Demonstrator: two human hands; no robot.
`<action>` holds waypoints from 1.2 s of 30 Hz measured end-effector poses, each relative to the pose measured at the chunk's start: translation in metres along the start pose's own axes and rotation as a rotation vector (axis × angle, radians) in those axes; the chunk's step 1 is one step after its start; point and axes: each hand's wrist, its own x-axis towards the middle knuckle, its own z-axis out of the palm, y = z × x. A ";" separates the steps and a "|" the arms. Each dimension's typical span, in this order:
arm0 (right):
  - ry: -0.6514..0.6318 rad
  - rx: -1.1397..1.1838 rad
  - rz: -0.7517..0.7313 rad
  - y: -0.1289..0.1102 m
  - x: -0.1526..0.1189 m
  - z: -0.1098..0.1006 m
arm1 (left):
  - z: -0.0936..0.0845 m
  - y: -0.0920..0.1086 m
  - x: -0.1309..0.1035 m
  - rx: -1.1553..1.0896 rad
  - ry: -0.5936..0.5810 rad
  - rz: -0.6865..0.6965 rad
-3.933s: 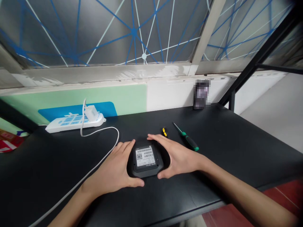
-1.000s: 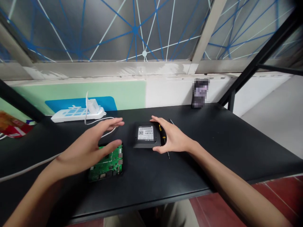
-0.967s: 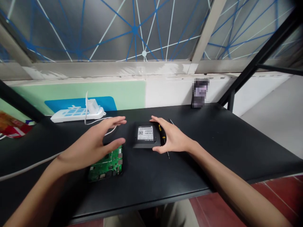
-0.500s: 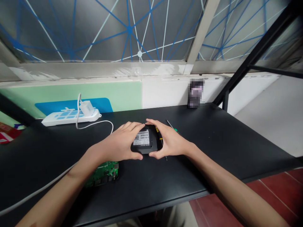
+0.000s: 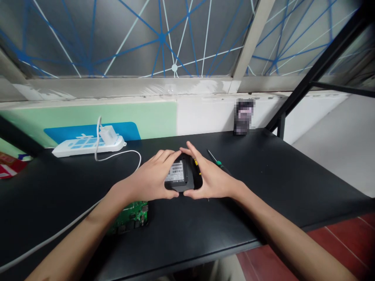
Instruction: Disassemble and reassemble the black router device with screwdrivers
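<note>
A flat black box with a white printed label lies between my two hands above the middle of the table. My left hand wraps its left side, fingers along the far edge and thumb at the near edge. From the other side my right hand curves around it, thumb pressed to the near right corner and index finger lifted a little. A yellow-and-black tool shows in the gap inside my right hand, mostly hidden. Beyond that hand lies a screwdriver with a green-and-black handle. A green circuit board sits partly under my left forearm.
On the black table, a white power strip with a plugged-in charger stands by the back wall. Its white cable runs under my left arm. A pixelated upright object leans at the back; a red packet is far left.
My right index finger has lifted off slightly, and the right hand has shifted, uncovering more of the green screwdriver. The box stays between both hands; the view has moved slightly.
</note>
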 end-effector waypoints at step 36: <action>-0.061 0.245 0.014 0.016 0.027 0.018 | 0.014 -0.023 0.000 -0.450 0.257 -0.050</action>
